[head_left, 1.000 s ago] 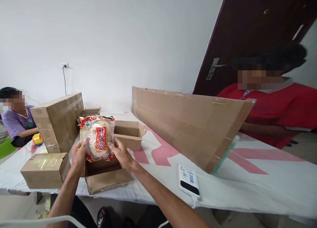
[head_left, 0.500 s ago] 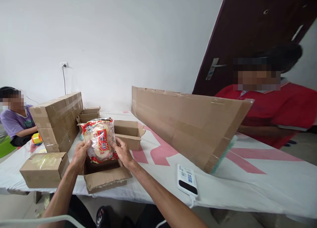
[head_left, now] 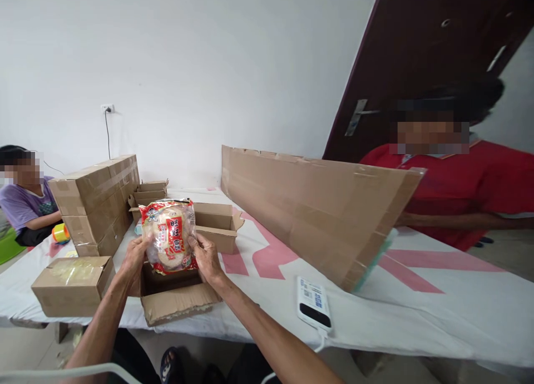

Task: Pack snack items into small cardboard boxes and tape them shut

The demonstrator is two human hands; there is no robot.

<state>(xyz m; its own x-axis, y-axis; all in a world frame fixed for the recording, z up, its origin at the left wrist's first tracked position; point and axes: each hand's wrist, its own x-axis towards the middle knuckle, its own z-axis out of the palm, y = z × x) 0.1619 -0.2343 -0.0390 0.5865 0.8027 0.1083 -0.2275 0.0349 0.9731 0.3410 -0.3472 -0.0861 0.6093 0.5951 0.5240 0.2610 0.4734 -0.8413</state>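
Observation:
Between my two hands is a red and clear bag of rice crackers (head_left: 170, 236), its printed front facing me. My left hand (head_left: 137, 255) pinches its left edge and my right hand (head_left: 206, 257) grips the right edge. The bag is upright, just above an open cardboard box (head_left: 179, 303) whose near flap hangs outward. The bag hides part of that box's opening. Behind the bag, to the right, stands another open cardboard box (head_left: 217, 228).
A closed carton (head_left: 70, 286) lies at left, before stacked boxes (head_left: 95, 200). A long cardboard panel (head_left: 312, 211) stands slanted across the table. A white power bank (head_left: 314, 305) with a cable lies right. One person (head_left: 29, 200) sits left; another (head_left: 450, 189) is at right.
The bag has tilted slightly and shifted a little to the right in my hands. Both hands keep their hold. The person at right has moved an arm.

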